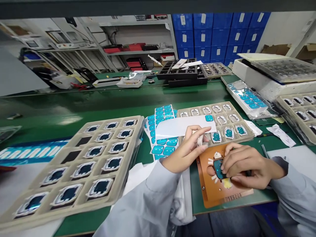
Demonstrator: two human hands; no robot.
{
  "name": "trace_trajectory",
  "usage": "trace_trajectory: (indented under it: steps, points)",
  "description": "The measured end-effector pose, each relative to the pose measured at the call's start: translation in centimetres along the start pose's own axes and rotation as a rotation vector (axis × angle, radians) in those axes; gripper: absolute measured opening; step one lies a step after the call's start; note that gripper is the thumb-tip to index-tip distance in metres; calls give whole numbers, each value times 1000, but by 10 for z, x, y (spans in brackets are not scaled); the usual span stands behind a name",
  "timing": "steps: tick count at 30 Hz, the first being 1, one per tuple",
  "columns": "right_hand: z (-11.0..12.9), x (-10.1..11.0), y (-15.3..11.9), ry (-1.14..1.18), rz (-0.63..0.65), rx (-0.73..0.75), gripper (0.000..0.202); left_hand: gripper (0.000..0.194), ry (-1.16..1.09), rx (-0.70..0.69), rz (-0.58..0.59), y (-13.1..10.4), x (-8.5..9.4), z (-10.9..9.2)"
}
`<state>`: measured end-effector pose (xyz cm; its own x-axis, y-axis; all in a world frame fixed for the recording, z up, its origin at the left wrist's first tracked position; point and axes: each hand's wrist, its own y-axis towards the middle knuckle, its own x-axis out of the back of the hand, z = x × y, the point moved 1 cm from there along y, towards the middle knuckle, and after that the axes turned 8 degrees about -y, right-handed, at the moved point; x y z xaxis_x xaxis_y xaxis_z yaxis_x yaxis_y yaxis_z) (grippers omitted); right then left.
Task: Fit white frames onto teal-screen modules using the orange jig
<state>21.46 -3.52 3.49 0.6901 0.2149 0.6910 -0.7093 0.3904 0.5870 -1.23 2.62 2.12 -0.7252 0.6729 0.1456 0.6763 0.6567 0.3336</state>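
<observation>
An orange fixture plate [209, 194] lies near the table's front edge. On it rests a teal-faced part [218, 168] with white and yellow pieces around it. My right hand [247, 164] bends over this part, fingertips touching its face; whether they pinch anything is hidden. My left hand [189, 148] is just left of and above the plate, with a small crumpled white piece [200, 140] between thumb and fingers. Beyond its fingers lies a white backing strip [177, 127] with one teal sticker [209, 118] at its right end.
A beige tray [142, 131] of framed parts fills the left; another beige tray [248, 131] sits behind the plate. Teal sticker sheets [164, 113] lie between them. Black trays [182, 77], a white foam box [266, 79] and stacked blue bins [222, 36] stand farther back.
</observation>
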Motion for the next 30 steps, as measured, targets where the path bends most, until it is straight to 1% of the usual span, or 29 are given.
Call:
trace_trajectory:
  steps: [3,5,6,8,9,11,13,14,15,16,17,19,20,22,25,28,30]
  points:
    - [-2,1,-2,-29,-126,-19,14,48,-103,-76,-10,2,-7,-1]
    - [-4,1,-4,-92,-224,-109,23,58,-129,-115,-34,2,-14,0]
    - [-6,1,-5,-122,-251,-162,30,62,-111,-136,-47,1,-19,2]
    - [-8,0,-6,-157,-244,-240,40,65,-19,-184,-64,-1,-27,5]
    - [-8,0,-6,-165,-220,-251,40,66,35,-204,-60,-2,-30,6]
    - [-8,0,-5,-184,-177,-227,27,67,111,-226,-31,-4,-34,7]
    - [-8,2,-4,-209,-143,-169,15,72,113,-259,-3,-4,-33,5]
    - [-7,4,-4,-222,-139,-135,12,73,115,-289,0,-4,-31,2]
    - [-7,7,-4,-236,-146,-104,12,70,137,-333,-5,-3,-28,-2]
    - [-6,10,-5,-255,-164,-77,12,63,185,-386,-8,-3,-25,-6]
    - [-5,13,-5,-282,-190,-63,13,51,258,-442,2,-2,-22,-11]
    - [-4,18,-7,-339,-232,-84,16,27,411,-522,63,-1,-18,-20]
    - [-4,20,-8,-355,-231,-106,19,22,455,-536,110,-1,-17,-23]
    - [-5,21,-9,-338,-181,-163,25,21,471,-524,207,-1,-17,-26]
    - [-6,18,-11,-246,-52,-235,26,27,470,-470,296,-3,-19,-23]
    - [-7,18,-12,-185,56,-305,25,30,515,-426,323,-5,-20,-20]
    - [-7,23,-13,-162,79,-354,28,31,550,-415,319,-7,-20,-20]
